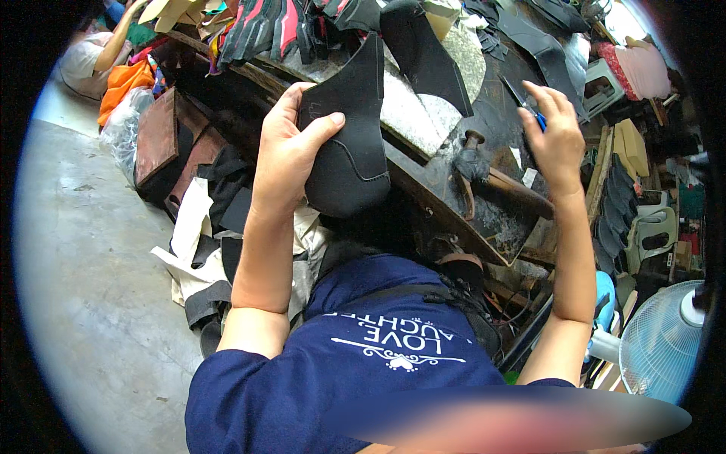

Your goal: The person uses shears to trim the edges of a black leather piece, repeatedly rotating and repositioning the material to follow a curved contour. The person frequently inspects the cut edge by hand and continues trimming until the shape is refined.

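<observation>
My left hand [291, 147] grips a black shoe upper [355, 121] by its left edge, thumb on top and fingers behind. A curved stitched seam crosses the lower part of the piece, which is raised above my lap. Over the right side of the dark worktable [495, 102], my right hand [557, 136] has its fingers stretched and apart. Blue-handled scissors [541, 120] show in the gap between that thumb and forefinger, the blades pointing away and left. Whether the fingers touch the handle is hard to see. A hammer [514, 189] lies nearer me on the table.
Another black upper [427, 57] rests on a pale slab [412, 102]. Black and pink pieces [276, 30] are heaped at the far edge. A fan [662, 340] stands at lower right. Scraps [193, 234] lie left of my lap. Two other people are partly visible at the far corners.
</observation>
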Available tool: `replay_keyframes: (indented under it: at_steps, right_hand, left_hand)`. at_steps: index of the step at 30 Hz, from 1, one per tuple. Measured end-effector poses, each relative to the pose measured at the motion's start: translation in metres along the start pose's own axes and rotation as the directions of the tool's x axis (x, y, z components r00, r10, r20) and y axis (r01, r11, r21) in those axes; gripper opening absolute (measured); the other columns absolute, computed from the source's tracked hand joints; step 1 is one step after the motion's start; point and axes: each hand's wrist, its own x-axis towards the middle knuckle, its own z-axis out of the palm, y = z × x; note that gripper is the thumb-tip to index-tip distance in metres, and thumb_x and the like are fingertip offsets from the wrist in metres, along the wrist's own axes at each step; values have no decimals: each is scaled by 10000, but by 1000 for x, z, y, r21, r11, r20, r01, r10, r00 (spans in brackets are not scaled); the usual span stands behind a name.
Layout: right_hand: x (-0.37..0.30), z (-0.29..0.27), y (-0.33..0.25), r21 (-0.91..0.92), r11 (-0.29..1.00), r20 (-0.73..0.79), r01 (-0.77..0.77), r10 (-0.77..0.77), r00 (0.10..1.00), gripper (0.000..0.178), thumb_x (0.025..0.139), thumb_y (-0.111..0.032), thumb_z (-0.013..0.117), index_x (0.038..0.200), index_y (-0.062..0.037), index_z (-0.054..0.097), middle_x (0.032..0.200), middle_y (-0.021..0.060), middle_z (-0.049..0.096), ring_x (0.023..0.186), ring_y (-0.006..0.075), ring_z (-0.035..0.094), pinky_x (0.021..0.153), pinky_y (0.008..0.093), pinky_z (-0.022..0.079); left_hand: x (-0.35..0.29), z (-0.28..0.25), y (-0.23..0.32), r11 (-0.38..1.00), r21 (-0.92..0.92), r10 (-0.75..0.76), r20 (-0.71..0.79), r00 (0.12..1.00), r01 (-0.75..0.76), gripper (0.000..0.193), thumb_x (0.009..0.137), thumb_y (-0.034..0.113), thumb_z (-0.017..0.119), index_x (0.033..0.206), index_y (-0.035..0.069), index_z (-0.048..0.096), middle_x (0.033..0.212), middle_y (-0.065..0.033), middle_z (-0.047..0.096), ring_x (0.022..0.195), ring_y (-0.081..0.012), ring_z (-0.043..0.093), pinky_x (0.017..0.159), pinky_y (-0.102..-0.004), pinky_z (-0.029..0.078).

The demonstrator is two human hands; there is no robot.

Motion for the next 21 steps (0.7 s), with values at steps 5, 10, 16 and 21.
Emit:
replay_keyframes:
  at_steps: [5,10,16,21]
  right_hand:
    - [13,36,-79,454,817,94,356,-441,892,311,790,-28,615,1089,-107,643,984,87,668,960,271,628,829,338,532]
    - [54,91,-43,165,943,164,290,-317,934,278,881,-181,575,1148,-119,618,1080,125,655,1066,302,593,915,408,491]
    - [53,75,-28,428,895,271,-125,5,962,345,958,-387,527,982,-86,693,879,122,677,829,237,651,758,361,507]
    - [28,49,-48,630,648,638,-429,-116,761,220,910,-214,647,936,3,671,768,-8,626,726,60,565,653,217,456]
  left_hand:
    - [3,8,-5,989,126,77,-14,997,-75,284,815,-42,644,1085,-14,561,987,-59,626,877,-107,600,787,-242,501]
    - [-3,13,-10,947,264,186,23,982,-185,279,822,-33,625,1094,1,573,974,-71,641,865,-124,612,804,-264,493]
    - [-8,33,-26,263,849,538,266,800,-459,353,720,-50,635,1043,89,660,854,-113,611,742,-249,635,675,-329,515]
    - [-16,73,-56,55,850,397,463,792,-524,272,713,73,646,978,130,669,761,-67,544,714,-259,595,586,-354,509]
